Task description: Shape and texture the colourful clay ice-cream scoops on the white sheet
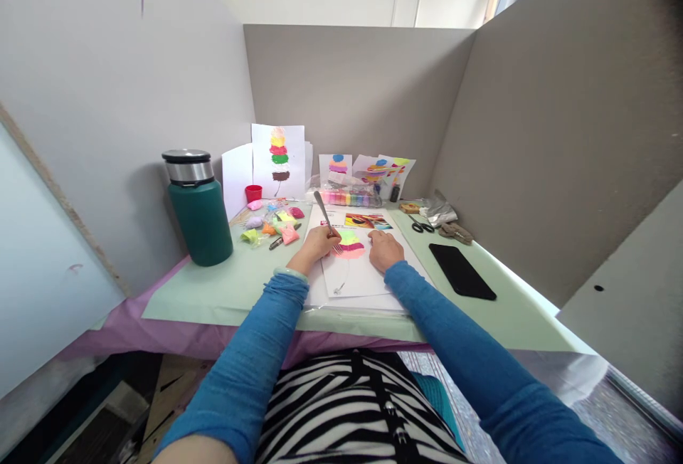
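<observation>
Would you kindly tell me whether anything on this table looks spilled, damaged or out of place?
Nothing looks plainly spilled or damaged. The one oddity is perhaps the fork in the left hand, angled down to the coloured layers on the paper: cutlery seems unexpected among art materials.

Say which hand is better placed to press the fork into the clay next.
Left, probably: the left hand holds the fork, its tines at the clay. The right hand is over the paper, with no tool visible in it.
</observation>
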### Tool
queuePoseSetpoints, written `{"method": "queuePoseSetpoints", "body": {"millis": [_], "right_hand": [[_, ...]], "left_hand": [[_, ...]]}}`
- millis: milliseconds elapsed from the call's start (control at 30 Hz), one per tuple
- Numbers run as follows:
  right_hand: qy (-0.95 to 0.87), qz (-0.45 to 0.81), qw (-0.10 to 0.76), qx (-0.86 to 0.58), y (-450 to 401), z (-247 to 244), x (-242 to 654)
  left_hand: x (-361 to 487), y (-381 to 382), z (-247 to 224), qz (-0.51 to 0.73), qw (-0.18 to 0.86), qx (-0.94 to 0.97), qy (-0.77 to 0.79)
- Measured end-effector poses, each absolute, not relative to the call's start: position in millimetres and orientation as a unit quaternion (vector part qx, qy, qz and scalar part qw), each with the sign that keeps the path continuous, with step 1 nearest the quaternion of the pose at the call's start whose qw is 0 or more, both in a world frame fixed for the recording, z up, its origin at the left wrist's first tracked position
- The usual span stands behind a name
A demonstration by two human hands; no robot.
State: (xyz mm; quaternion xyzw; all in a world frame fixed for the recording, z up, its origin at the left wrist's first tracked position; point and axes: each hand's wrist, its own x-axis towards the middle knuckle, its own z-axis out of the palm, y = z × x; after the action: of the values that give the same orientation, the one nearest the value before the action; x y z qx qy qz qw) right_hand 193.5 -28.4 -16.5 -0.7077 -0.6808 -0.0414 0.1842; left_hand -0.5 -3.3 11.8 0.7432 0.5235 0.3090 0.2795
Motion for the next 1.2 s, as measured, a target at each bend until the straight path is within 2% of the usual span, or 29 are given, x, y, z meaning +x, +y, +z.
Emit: {"method": "queuePoseSetpoints", "body": {"millis": [300, 600, 900, 1200], "right_hand": [[-0.683, -0.044, 0.180, -0.707, -27.6, -17.6, 194.1], [-0.681, -0.047, 0.181, -0.708, -26.6, -16.9, 193.2], [-0.683, -0.047, 0.182, -0.706, -26.6, -18.6, 194.6], [-0.681, -0.044, 0.177, -0.709, -26.5, -17.7, 194.3]], "left_hand": [[-3.0, 1.6, 13.0, 0.312, 0.228, 0.747, 0.540], [-4.6, 1.3, 9.5, 0.289, 0.237, 0.777, 0.506], [-4.9, 5.6, 11.0, 0.304, 0.173, 0.769, 0.535], [-7.5, 7.1, 9.4, 0.306, 0.213, 0.763, 0.529]]}}
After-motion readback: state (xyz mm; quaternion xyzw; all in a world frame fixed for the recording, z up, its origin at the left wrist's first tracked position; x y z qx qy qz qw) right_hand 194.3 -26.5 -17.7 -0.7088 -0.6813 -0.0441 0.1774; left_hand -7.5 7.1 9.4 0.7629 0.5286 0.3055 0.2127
